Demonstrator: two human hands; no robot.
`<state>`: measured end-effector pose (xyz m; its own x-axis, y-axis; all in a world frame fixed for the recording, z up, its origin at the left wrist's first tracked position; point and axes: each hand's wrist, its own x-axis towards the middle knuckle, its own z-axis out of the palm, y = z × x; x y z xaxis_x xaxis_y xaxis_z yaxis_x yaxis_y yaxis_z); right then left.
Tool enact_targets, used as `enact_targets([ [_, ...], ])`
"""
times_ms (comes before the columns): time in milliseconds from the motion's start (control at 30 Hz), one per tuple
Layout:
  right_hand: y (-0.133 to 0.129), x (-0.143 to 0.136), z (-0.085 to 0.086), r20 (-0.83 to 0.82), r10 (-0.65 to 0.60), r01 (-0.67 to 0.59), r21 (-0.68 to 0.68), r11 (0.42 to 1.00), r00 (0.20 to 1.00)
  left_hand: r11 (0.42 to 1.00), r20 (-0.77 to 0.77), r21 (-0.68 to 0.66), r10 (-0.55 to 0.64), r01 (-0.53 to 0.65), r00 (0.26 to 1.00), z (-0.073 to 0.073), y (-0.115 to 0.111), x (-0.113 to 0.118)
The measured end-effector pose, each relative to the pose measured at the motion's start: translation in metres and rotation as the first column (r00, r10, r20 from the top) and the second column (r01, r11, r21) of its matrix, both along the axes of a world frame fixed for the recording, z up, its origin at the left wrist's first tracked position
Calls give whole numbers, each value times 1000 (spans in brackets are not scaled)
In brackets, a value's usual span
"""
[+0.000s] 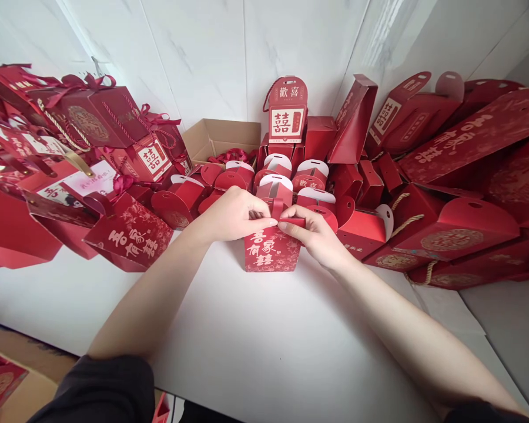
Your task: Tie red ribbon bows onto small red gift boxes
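A small red gift box (272, 252) with white characters and a floral pattern stands upright on the white table (247, 329). My left hand (238, 214) is at the top left of this box, thumb and fingers pinched at its upper edge. At the top right, my right hand (311, 232) pinches the box's upper edge, its thumb near my left thumb. A short red ribbon strip (277, 207) rises between the two hands. My fingers partly hide the box's top.
Several small red boxes with rounded handles (275, 164) stand just behind. Red bags (130, 232) and ribboned boxes crowd the left; larger red boxes (454, 226) are stacked right. An open cardboard box (223, 138) sits by the wall. Another carton (22, 376) is at lower left.
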<state>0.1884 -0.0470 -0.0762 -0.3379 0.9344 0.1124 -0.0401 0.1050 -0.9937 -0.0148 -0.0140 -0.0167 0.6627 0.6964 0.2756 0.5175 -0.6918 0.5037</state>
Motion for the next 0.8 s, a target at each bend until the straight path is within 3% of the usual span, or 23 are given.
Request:
enact_targets([
  [200, 2, -1, -4, -63, 2, -5, -43, 999, 998, 1000, 26, 21, -3, 2, 1000, -7, 4, 0],
  [367, 0, -2, -3, -8, -52, 52, 5, 999, 999, 1000, 56, -26, 17, -16, 998, -11, 6, 1],
  [567, -1, 3, 2, 164, -20, -9, 173, 985, 986, 990, -27, -139, 25, -29, 999, 2, 4, -4],
  [667, -2, 4, 4, 272, -92, 6, 303, 953, 958, 980, -44, -199, -27, 17, 999, 10, 1, -8],
  [800, -7, 1, 6, 322, -220, 54, 454, 889, 921, 984, -65, -178, -36, 24, 997, 13, -4, -7],
])
